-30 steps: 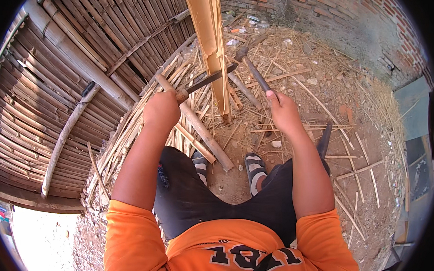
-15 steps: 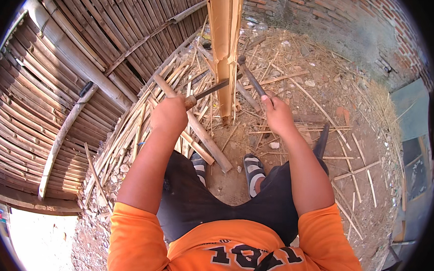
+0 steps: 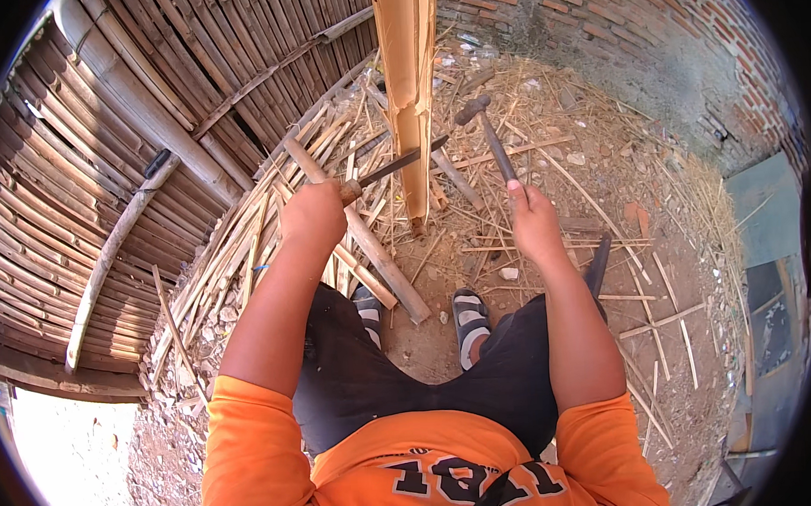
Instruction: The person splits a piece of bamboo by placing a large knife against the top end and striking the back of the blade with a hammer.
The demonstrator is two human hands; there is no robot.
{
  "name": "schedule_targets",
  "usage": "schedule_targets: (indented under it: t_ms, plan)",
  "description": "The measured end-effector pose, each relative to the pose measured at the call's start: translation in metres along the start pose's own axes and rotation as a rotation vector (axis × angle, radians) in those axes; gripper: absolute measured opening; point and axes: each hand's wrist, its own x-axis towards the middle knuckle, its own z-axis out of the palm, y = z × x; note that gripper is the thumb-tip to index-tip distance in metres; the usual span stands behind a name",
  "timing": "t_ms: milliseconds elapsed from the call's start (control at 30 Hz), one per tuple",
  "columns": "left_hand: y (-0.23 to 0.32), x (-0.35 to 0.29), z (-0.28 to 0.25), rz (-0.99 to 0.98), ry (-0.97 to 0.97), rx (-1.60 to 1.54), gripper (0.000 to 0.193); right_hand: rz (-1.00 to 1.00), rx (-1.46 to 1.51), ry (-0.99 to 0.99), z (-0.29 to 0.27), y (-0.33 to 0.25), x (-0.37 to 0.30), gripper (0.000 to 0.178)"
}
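Ahead of me a split bamboo pole (image 3: 409,81) stands upright, its pale hollow inner side showing. My left hand (image 3: 313,217) is closed round the wooden handle of a knife (image 3: 382,173). The dark blade crosses the pole, and its tip sticks out on the right side. To the right of the pole, my right hand (image 3: 537,222) grips a hammer (image 3: 496,143) by its shaft. The hammer's head is up and apart from both pole and blade.
A heap of split bamboo strips (image 3: 234,269) lies at the left, below a bamboo slat wall (image 3: 269,33). A bamboo pole piece (image 3: 383,258) lies before my feet. A brick wall (image 3: 613,27) stands at the back right; loose sticks (image 3: 666,318) litter the ground.
The hammer has swung to the right, away from the pole, with my right hand moving along. The bamboo pole has shifted slightly left. My left hand still holds the knife across it.
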Motion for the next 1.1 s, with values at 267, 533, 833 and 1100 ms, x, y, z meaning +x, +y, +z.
schedule_targets:
  t_ms: [267,533,833,1100]
  plan:
    - [-0.007,0.009,0.002,0.009,0.041,-0.014,0.022,-0.165,0.267,0.283,-0.041,-0.073,-0.008,0.044]
    - [-0.006,0.011,0.0,-0.053,0.03,0.002,0.024,0.034,-0.083,-0.053,0.015,0.001,-0.002,0.047]
    - [-0.007,0.016,0.017,-0.015,0.04,-0.032,0.022,-0.123,0.155,0.179,-0.011,-0.053,0.016,0.048]
    - [0.002,0.012,0.014,0.0,-0.015,0.022,0.021,-0.126,0.1,0.153,0.007,-0.022,0.015,0.046]
